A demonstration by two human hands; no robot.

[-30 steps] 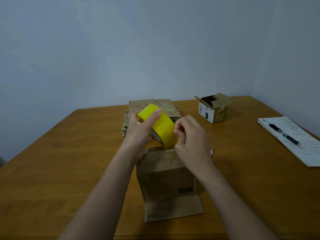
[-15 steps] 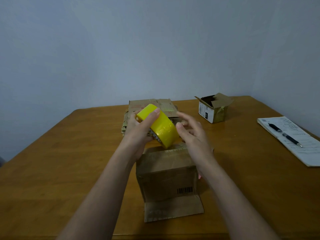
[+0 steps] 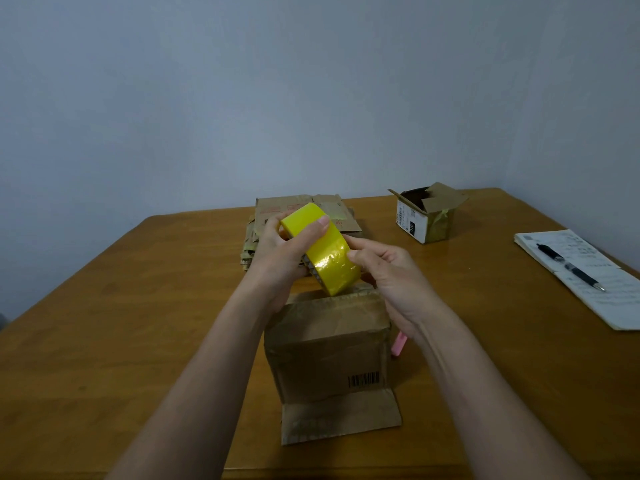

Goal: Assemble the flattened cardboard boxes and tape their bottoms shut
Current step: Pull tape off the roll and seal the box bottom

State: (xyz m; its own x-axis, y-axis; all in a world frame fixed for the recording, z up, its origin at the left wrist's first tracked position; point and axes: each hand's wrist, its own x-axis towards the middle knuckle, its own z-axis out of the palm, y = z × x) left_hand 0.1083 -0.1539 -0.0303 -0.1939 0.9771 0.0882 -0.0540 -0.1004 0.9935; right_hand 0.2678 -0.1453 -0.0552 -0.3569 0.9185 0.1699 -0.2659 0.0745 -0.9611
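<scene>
A brown cardboard box [image 3: 329, 348] with a barcode stands on the table just in front of me, one flap lying flat toward me. Above its far edge my left hand [image 3: 280, 258] grips a roll of yellow tape [image 3: 322, 249], thumb across the roll's outer face. My right hand [image 3: 391, 278] is at the roll's right side, its curled fingertips touching the tape surface. A stack of flattened cardboard boxes [image 3: 301, 209] lies behind the roll, partly hidden by my hands.
A small assembled box [image 3: 426, 216] with open top flaps stands at the back right. A notepad [image 3: 588, 282] with a black pen [image 3: 568, 266] lies at the right edge. Something pink [image 3: 398, 344] pokes out beside the box's right side. The wooden table [image 3: 121, 323] meets a wall behind.
My right hand let go of the roll, opened, then came back with its fingertips on the tape's surface. The left hand and roll stayed nearly in place.
</scene>
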